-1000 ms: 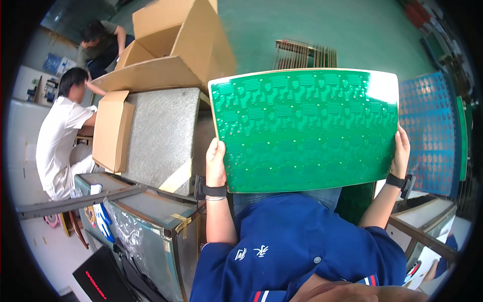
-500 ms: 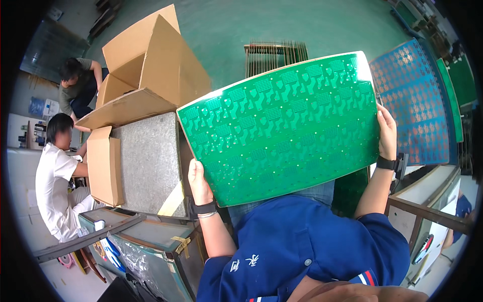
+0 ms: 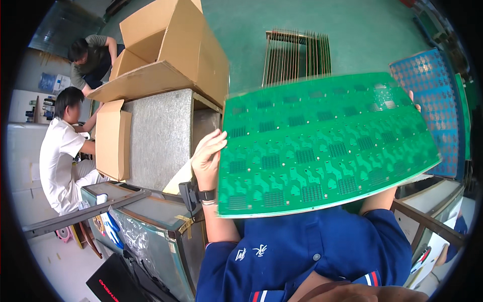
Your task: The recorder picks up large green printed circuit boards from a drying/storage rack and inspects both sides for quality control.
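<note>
A large green circuit board panel (image 3: 322, 146), printed with rows of repeated patterns, is held up in front of my chest, tilted toward me. My left hand (image 3: 207, 153) grips its left edge, fingers bent against the rim. At the upper right edge only the fingertips of my right hand (image 3: 414, 100) show; the panel covers the rest of that hand. Beyond the panel a rack (image 3: 297, 58) with many thin upright rods stands on the green floor. To the right leans a blue panel (image 3: 427, 100) with copper-coloured patterns.
An open cardboard carton (image 3: 191, 45) stands at the back left. A grey-topped box (image 3: 158, 141) and a smaller cardboard box (image 3: 111, 141) lie left of me. A person in white (image 3: 63, 151) and one in dark clothing (image 3: 93, 60) work farther left. Glass-sided cabinets (image 3: 151, 226) flank me.
The panel has turned in my hands, its tilt and visible pattern different, and shifted right and slightly down. My right hand has gone mostly behind it. The left hand has moved higher.
</note>
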Demonstrator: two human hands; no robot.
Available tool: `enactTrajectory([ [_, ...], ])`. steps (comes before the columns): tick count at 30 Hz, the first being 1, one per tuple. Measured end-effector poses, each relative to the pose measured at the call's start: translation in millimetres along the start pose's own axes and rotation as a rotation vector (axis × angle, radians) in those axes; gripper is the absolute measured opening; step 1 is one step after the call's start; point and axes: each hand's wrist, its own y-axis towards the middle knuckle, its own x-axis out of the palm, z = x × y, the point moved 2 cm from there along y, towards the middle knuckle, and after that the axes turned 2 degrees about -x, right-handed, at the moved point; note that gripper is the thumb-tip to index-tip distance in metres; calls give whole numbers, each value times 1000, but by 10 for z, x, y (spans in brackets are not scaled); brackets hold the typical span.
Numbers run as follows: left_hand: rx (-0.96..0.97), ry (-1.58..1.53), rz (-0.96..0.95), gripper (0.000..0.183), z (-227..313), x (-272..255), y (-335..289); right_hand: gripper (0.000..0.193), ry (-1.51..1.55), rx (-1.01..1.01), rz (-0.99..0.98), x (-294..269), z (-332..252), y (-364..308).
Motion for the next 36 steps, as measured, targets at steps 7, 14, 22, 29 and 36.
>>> enactTrajectory([
  [7, -241, -68, 182, 43, -17, 150, -7, 44, -1906, -928, -132, 182, -263, -149],
  [14, -422, -247, 52, 36, -239, 151, -176, 47, -2356, -669, -306, -280, -204, 63],
  [22, -431, -402, 51, 33, -144, 206, -158, 48, -2426, -901, -178, -389, -237, 135],
  [29, -474, -533, 33, 32, -194, 217, -178, 49, -2457, -1086, -83, -465, -194, 214],
  [36, -542, -697, 29, 33, -224, 234, -178, 48, -2406, -570, -283, -434, -210, 233],
])
